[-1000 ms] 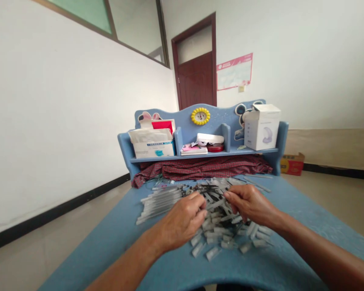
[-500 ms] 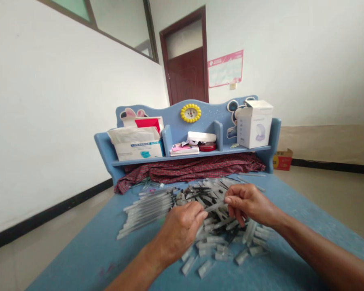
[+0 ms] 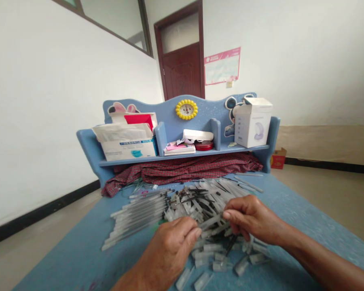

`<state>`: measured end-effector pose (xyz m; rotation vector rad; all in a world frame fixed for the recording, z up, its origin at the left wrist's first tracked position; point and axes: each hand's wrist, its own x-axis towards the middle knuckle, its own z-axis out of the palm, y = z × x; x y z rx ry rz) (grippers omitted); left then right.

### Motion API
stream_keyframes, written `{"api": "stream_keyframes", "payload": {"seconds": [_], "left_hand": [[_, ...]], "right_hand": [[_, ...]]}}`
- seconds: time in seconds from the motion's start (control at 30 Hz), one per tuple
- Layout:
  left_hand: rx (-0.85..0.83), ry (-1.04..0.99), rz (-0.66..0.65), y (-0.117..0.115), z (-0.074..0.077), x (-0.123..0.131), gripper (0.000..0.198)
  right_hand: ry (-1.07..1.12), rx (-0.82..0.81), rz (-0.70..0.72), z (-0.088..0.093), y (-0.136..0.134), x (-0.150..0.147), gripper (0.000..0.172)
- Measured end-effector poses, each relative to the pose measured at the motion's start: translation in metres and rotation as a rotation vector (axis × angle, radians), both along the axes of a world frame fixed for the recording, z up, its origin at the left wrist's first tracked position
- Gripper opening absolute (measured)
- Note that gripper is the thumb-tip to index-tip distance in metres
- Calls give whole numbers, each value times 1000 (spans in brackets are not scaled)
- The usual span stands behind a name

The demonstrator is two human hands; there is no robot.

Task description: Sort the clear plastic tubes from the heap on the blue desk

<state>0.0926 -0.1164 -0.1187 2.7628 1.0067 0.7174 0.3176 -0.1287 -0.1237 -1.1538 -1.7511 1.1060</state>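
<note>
My left hand (image 3: pixel 172 246) is closed around one end of a translucent pen barrel (image 3: pixel 211 222). At the barrel's other end, the fingertips of my right hand (image 3: pixel 250 216) are pinched together. Whether a smaller part sits in that pinch cannot be made out. Below and behind both hands spreads a loose pile of clear pen caps (image 3: pixel 204 280), black slender pieces (image 3: pixel 197 197) and more frosted barrels. Left of the pile, several pen barrels with dark tips (image 3: pixel 133 222) lie side by side in a row.
The blue table (image 3: pixel 66 258) has a raised shelf at its back. On it stand a mask box (image 3: pixel 127 147), a red round tin (image 3: pixel 204 146) and a white carton (image 3: pixel 252 125). A red checked cloth (image 3: pixel 182 169) lies bunched beneath the shelf.
The camera view has shifted slightly. Both hands appear a little lower in the picture, with the pen barrel still between them.
</note>
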Motion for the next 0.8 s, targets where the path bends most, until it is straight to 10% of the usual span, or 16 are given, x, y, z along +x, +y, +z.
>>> {"api": "stream_keyframes", "payload": {"seconds": [0.8], "left_hand": [[-117,76,11,-1,4,1,27]], "right_hand": [[97,-74,36,-3,-2,-1,24]]}}
